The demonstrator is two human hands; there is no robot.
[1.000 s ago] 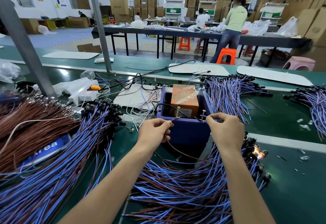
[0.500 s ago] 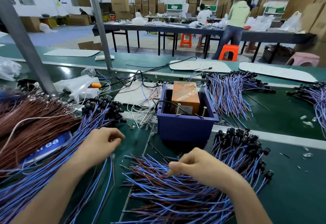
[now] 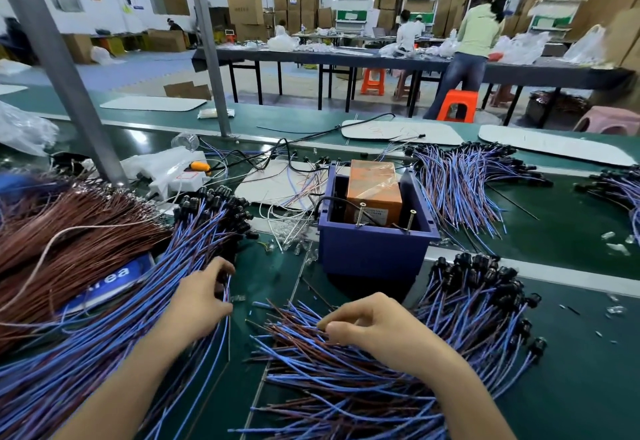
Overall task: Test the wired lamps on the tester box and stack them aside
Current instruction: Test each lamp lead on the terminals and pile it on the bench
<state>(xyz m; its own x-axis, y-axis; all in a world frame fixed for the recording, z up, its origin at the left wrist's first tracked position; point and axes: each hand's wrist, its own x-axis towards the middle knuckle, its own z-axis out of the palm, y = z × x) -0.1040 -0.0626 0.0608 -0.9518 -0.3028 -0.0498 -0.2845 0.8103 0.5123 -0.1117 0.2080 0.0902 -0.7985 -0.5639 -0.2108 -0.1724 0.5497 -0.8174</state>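
Note:
The blue tester box (image 3: 374, 256) stands mid-table with an orange block (image 3: 374, 190) inside and two metal posts (image 3: 362, 213) at its front rim. My left hand (image 3: 199, 304) lies at the right edge of the left stack of wired lamps (image 3: 166, 277), its thumb and curled fingers round thin blue wires. My right hand (image 3: 375, 330) pinches wire ends on the near pile of blue and brown wired lamps (image 3: 346, 380). That pile's black lamp holders (image 3: 485, 284) fan out to the right of the box.
A bundle of brown wires (image 3: 69, 232) lies far left beside a slanted grey post (image 3: 59, 69). More wired lamp piles lie behind the box (image 3: 460, 183) and at far right (image 3: 620, 190). A white power strip (image 3: 180, 176) sits left of the box. People work at tables behind.
Both hands left the tester posts. My left hand swung a lamp's wires over to the left stack, and my right hand dropped onto the near pile and now pinches wire ends.

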